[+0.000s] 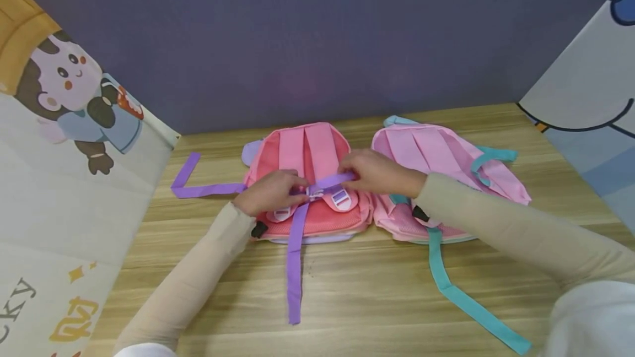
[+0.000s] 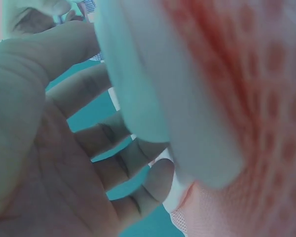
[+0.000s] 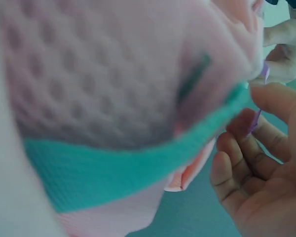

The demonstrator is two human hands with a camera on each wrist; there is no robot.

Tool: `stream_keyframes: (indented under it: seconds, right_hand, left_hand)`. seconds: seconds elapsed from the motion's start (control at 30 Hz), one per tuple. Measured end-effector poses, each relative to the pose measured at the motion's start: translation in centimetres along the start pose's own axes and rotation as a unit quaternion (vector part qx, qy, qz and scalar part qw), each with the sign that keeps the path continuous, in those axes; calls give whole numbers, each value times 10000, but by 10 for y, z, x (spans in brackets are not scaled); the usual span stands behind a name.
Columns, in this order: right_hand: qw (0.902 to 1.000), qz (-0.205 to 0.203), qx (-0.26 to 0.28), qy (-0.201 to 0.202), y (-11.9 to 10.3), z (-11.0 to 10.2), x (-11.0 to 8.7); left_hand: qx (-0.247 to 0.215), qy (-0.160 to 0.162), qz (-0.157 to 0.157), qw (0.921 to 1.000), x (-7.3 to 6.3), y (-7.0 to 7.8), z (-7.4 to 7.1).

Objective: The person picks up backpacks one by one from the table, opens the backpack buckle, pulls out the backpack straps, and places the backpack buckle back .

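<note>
A coral-pink backpack [image 1: 322, 225] lies with its shoulder straps [image 1: 319, 150] facing up. Across it runs a purple strap [image 1: 333, 180] with a white plastic buckle [image 1: 316, 194] at its middle. From the left, my left hand [image 1: 273, 191] pinches the purple strap beside this buckle. My right hand [image 1: 379, 172] pinches a raised length of the same strap between thumb and fingers. In the right wrist view, a bit of purple strap [image 3: 257, 120] shows at the right hand's fingertips. Pink mesh fills much of the left wrist view, and the left fingertips are partly hidden there.
A lighter pink backpack [image 1: 446, 153] with teal straps [image 1: 463, 299] lies to the right, under my right forearm. Loose purple strap ends [image 1: 294, 274] spread over the wooden tabletop [image 1: 367, 302]. A dark panel [image 1: 322, 43] stands behind, with cartoon-printed panels [image 1: 64, 180] at both sides.
</note>
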State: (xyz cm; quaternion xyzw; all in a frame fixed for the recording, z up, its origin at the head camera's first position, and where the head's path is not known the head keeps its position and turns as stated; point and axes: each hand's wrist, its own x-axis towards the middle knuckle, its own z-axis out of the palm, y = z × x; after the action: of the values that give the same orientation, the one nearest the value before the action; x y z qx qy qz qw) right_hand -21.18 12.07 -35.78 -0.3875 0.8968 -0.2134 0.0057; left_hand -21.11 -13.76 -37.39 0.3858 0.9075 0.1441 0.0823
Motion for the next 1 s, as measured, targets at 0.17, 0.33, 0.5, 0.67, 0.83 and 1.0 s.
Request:
stream_keyframes:
  seconds: [0.17,0.33,0.5,0.67,0.83,1.0]
  right_hand:
    - [9996,31,44,-277,-3,6,-1]
    - [9993,-142,154,-298,-7,8,0]
    - [9988,-179,239,-381,-12,11,2]
    - [9983,2,252,-520,-18,12,3]
    - [9981,83,190,-581,-23,14,5]
    - [9982,66,192,-571,-25,16,4]
  left_hand:
    - [-88,-111,-109,9998,-7,-3,1]
    - [-84,-164,-117,9998,-12,-6,1]
    - [-141,-181,-117,9997,-20,-10,0]
    - [-228,-173,-222,9993,-27,-14,-2]
    - [-240,-247,-343,9988,-32,-16,-3]
    - [-259,-343,-418,9982,-35,-16,-3]
